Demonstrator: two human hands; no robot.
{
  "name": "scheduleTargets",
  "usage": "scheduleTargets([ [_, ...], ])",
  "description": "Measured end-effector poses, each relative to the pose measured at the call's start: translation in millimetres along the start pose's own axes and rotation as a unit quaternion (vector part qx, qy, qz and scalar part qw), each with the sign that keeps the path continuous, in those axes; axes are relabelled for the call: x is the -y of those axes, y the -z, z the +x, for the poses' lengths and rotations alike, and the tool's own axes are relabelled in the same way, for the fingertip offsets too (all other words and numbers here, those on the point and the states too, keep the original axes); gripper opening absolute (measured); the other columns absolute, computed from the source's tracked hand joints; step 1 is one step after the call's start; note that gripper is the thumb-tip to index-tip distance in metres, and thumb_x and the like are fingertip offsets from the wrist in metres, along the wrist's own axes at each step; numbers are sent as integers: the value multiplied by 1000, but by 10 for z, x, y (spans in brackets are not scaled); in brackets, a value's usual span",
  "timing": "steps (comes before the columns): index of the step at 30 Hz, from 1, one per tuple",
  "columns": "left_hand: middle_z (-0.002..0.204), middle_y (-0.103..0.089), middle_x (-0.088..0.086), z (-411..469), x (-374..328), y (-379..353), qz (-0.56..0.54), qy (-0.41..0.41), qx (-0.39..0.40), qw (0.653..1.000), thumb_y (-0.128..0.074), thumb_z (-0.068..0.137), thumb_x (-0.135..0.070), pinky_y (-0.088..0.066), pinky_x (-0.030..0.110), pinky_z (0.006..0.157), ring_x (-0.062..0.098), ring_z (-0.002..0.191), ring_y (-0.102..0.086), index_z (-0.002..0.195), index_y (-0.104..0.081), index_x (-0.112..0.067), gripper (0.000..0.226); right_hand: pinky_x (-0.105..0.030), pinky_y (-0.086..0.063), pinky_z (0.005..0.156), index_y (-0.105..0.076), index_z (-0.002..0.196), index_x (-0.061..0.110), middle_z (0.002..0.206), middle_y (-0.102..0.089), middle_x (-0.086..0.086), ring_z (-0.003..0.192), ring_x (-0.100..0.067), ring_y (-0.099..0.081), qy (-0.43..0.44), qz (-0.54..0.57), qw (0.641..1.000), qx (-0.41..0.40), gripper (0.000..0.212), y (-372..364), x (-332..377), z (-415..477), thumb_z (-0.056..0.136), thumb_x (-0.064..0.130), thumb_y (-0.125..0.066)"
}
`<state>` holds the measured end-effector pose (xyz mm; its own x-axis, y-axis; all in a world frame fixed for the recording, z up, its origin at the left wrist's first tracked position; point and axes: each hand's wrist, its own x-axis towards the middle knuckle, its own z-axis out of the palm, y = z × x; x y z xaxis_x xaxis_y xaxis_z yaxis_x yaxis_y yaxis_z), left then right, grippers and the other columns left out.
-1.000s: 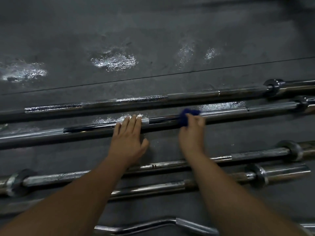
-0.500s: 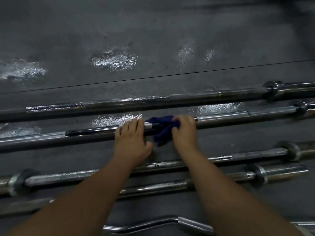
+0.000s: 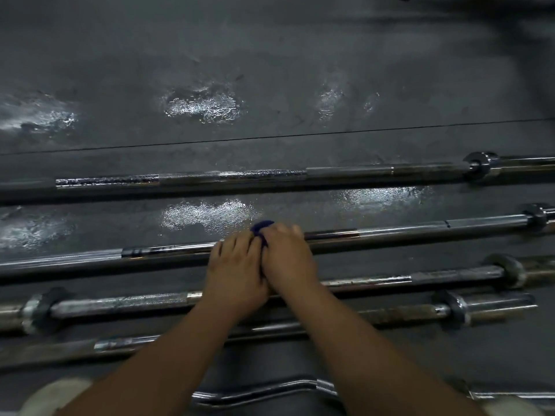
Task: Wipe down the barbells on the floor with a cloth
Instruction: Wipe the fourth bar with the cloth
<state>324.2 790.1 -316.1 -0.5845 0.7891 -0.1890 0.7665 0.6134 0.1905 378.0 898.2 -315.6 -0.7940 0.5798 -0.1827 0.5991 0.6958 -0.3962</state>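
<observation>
Nearest, at 6 o'clock, a curl bar (image 3: pixel 264 391) lies untouched. Further out, at centre, both hands meet on the second bar (image 3: pixel 405 231): the left hand (image 3: pixel 237 271) rests flat-fingered, steadying it, while the right hand (image 3: pixel 285 256) grips the cloth (image 3: pixel 260 228), having slid leftward up against the left. That stroke looks finished. At 12, the far bar (image 3: pixel 345 172).

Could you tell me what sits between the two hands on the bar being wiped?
In the head view, a bunched blue cloth sits between the left hand and right hand, on the bar.
</observation>
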Motion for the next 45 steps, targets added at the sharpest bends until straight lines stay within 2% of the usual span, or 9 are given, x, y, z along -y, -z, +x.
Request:
scheduleTargets([
  [2,126,-56,8,11,32,-4,-4,-16,2,1000,-52,63,-45,-34,43,98,31,113,-52,127,-56,-14,71,-35,-42,76,-68,102,16,104,-66,-9,98,-31,-54,-12,-34,999,13,24,141,-214,75,86,18,-51],
  [7,142,-50,12,-18,-41,-103,-21,-2,22,1000,-42,68,-47,-26,48,117,30,134,-43,140,-48,-8,83,-35,-38,85,-70,105,21,106,-70,-5,103,-32,-51,-255,-83,962,-50,30,501,-974,130,84,19,-49],
  [12,123,-57,2,23,-36,-36,-30,12,2,999,-45,66,-47,-34,40,99,26,111,-53,125,-54,-19,65,-36,-34,82,-66,103,21,106,-68,1,100,-28,-47,-26,-82,996,25,27,171,-437,63,88,25,-43],
  [17,109,-54,0,4,-76,-28,-20,21,9,1000,-41,66,-50,-37,40,90,25,101,-49,117,-58,-25,58,-35,-36,75,-65,85,19,87,-68,-3,76,-24,-43,-138,-117,982,-63,38,363,-1176,-59,83,31,-30],
  [22,110,-54,1,-21,-141,-81,-58,30,22,998,-47,68,-44,-37,40,93,25,103,-50,108,-55,-22,46,-33,-30,77,-69,90,14,90,-68,-4,85,-21,-38,-217,-47,969,-105,26,309,-951,-178,91,22,-45],
  [27,91,-61,4,-31,-129,-149,-77,4,1,997,-47,70,-38,-41,41,89,29,88,-59,99,-53,-18,36,-38,-35,84,-66,97,18,100,-68,-3,98,-29,-50,-5,-62,997,47,36,70,-297,-19,90,35,-36],
  [33,110,-57,0,-62,-79,-150,-67,-28,24,997,-46,69,-43,-30,41,107,24,104,-52,118,-50,-19,54,-39,-32,84,-68,100,16,107,-68,-11,100,-29,-50,-146,-132,977,82,46,359,-937,193,92,43,-32],
  [40,163,-23,6,-97,-67,-226,-71,-18,47,996,-23,79,-52,2,41,121,23,151,-16,152,-32,-13,83,-40,-35,89,-60,115,32,111,-66,9,105,-24,-51,37,-108,993,3,35,70,-565,-272,84,37,-46],
  [45,166,-14,-1,-5,-25,-211,-53,-29,67,996,-14,78,-56,7,38,120,17,152,-7,157,-18,-24,86,-42,-41,87,-61,119,30,115,-66,6,102,-29,-55,-108,-145,977,-110,37,401,-1428,-392,82,25,-57],
])
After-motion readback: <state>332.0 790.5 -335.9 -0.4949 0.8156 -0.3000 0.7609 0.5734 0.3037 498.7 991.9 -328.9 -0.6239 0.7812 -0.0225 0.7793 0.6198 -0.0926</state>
